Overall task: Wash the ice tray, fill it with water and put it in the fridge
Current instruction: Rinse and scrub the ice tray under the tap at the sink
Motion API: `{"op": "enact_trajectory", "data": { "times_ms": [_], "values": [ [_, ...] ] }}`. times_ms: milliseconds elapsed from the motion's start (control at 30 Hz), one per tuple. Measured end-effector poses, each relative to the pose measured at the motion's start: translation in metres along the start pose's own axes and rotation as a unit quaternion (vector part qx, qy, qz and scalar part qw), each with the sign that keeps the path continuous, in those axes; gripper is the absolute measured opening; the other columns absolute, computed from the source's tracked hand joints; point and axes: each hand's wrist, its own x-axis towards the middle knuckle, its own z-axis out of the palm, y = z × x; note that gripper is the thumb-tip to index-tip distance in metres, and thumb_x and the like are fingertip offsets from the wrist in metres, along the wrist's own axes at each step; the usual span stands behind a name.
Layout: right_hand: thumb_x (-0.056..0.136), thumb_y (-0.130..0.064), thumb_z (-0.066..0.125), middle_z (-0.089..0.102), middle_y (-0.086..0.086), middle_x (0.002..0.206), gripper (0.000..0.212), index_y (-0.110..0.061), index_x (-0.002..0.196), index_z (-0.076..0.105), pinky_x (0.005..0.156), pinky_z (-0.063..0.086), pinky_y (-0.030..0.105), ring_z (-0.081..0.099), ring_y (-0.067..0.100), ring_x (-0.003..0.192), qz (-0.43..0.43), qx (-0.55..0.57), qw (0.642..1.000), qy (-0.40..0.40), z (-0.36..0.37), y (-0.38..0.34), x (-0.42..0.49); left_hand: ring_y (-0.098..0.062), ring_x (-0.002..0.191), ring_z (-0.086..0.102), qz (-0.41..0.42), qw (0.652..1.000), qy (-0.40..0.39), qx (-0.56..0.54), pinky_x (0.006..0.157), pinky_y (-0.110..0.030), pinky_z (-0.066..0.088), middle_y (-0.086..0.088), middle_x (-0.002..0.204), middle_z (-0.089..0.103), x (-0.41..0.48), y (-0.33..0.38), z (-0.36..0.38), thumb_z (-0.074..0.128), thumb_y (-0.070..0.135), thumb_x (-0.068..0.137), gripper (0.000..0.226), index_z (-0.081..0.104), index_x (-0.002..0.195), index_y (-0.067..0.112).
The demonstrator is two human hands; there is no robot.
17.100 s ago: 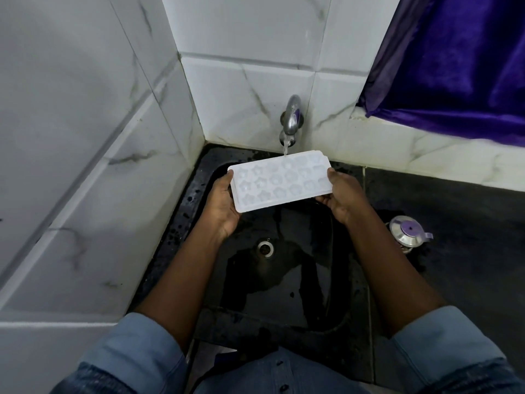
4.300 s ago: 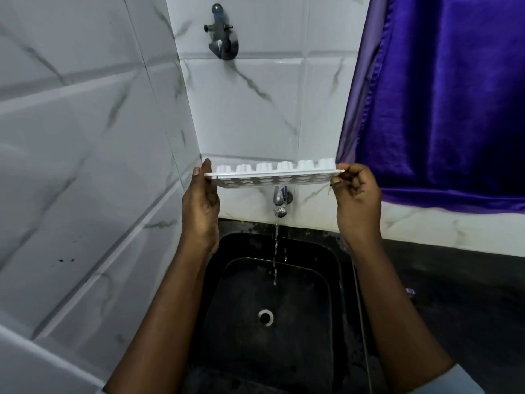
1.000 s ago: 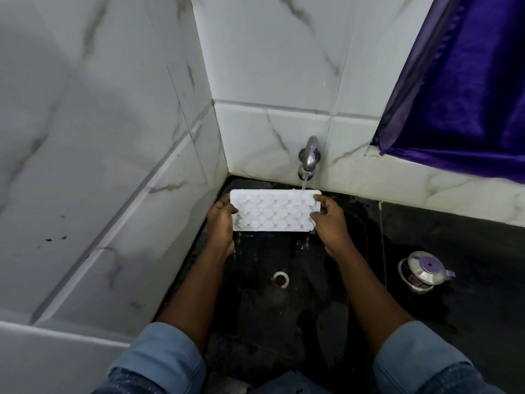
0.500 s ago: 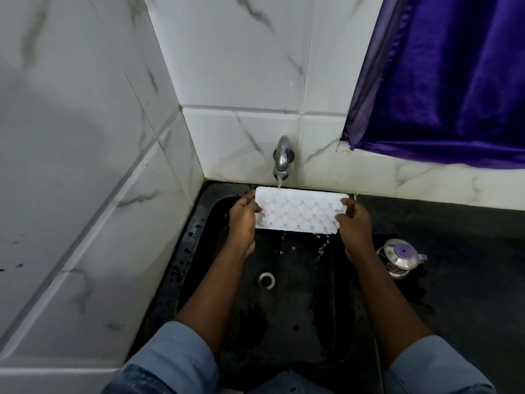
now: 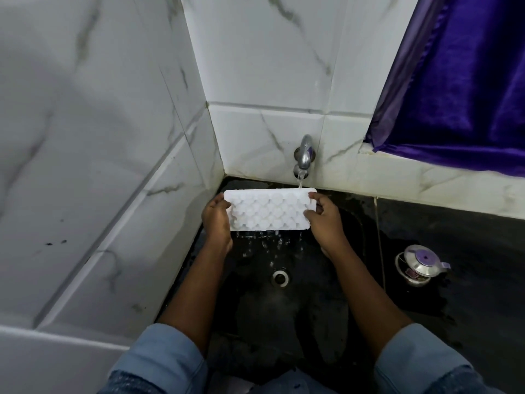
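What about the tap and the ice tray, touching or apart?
Apart. The head view shows a short stream of water falling from the tap onto the ice tray held below it.

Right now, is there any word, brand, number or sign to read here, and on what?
None can be read. The white plastic ice tray, the chrome tap, the marble-look wall tiles and the purple curtain bear no writing.
The small steel pot with a purple lid shows a coloured patch, perhaps a label, too blurred to read.

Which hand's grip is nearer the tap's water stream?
The right hand: its grip takes the white plastic ice tray at the end under the chrome tap; the left hand holds the far end.
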Motion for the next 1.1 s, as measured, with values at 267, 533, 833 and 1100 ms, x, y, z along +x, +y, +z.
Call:
{"op": "enact_trajectory", "data": {
  "times_ms": [267, 533, 833, 1100],
  "values": [
    [0.092, -0.002, 0.066, 0.065, 0.004, 0.128, 0.039, -0.021, 0.124, 0.055, 0.085, 0.053, 0.03, 0.065, 0.013, 0.106, 0.011, 0.028, 0.999, 0.035, -0.002, 0.0, -0.002, -0.029, 0.09, 0.065, 0.021, 0.999, -0.02, -0.023, 0.08, -0.042, 0.055, -0.013, 0.098, 0.069, -0.002, -0.006, 0.005, 0.062, 0.016, 0.101, 0.005, 0.064, 0.097, 0.017],
    [0.105, -0.022, 0.063, 0.056, -0.001, 0.088, 0.014, -0.022, 0.1, 0.05, 0.077, 0.05, 0.029, 0.053, 0.007, 0.074, 0.05, 0.256, 0.951, 0.166, -0.034, 0.0, 0.003, -0.017, 0.072, 0.066, -0.023, 0.994, -0.067, -0.087, 0.059, -0.024, 0.058, -0.006, 0.084, 0.07, -0.021, -0.019, 0.035, 0.069, 0.002, 0.099, 0.02, 0.063, 0.086, 0.016],
    [0.097, 0.013, 0.053, 0.067, 0.018, 0.113, 0.028, -0.015, 0.099, 0.056, 0.086, 0.056, 0.044, 0.067, 0.029, 0.099, 0.109, 0.328, 0.922, 0.175, -0.077, -0.008, 0.01, -0.021, 0.088, 0.061, -0.066, 0.987, -0.104, -0.1, 0.077, -0.032, 0.054, -0.018, 0.119, 0.052, -0.027, -0.029, 0.051, 0.045, -0.031, 0.086, 0.072, 0.05, 0.14, 0.017],
    [0.09, 0.022, 0.044, 0.071, 0.007, 0.098, 0.037, -0.007, 0.104, 0.063, 0.062, 0.056, 0.023, 0.068, 0.018, 0.084, 0.096, 0.289, 0.929, 0.209, -0.107, -0.006, 0.006, -0.026, 0.094, 0.072, -0.073, 0.982, -0.175, -0.004, 0.067, -0.034, 0.059, -0.028, 0.135, 0.067, -0.041, -0.029, 0.068, 0.055, -0.026, 0.093, 0.054, 0.051, 0.141, -0.004]
  ]
}}
